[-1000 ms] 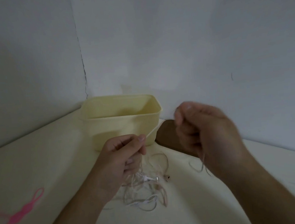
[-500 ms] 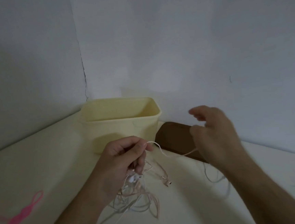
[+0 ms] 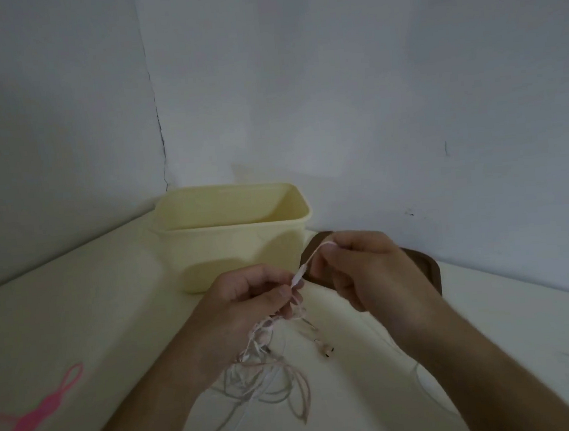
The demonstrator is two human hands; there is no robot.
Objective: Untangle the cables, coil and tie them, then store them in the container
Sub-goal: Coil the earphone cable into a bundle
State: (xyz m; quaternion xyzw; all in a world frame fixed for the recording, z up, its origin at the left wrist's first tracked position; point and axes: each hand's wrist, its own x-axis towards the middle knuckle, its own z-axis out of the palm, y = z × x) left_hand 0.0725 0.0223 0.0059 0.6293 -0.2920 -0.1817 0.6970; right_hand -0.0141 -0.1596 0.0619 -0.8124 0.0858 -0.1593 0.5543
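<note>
Left hand (image 3: 249, 302) pinching tangled cables (image 3: 266, 371) just in front of yellow container (image 3: 234, 250), right hand (image 3: 367, 276) pinching 1 strand beside it, loops trailing on table (image 3: 77, 302), pink tie (image 3: 35, 415) far left, brown lid (image 3: 425, 271) right of container

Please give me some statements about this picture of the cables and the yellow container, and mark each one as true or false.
1. Both hands pinch the same thin white cable. True: the left hand and the right hand hold the white cable between them.
2. The cable tangle already lies inside the container. False: the cable tangle hangs below the left hand down to the table; nothing shows inside the container.
3. The pink tie is wrapped around the cables. False: the pink tie lies apart at the left on the table.
4. A brown lid lies to the right of the container. True: the brown lid is partly hidden behind the right hand.
</note>
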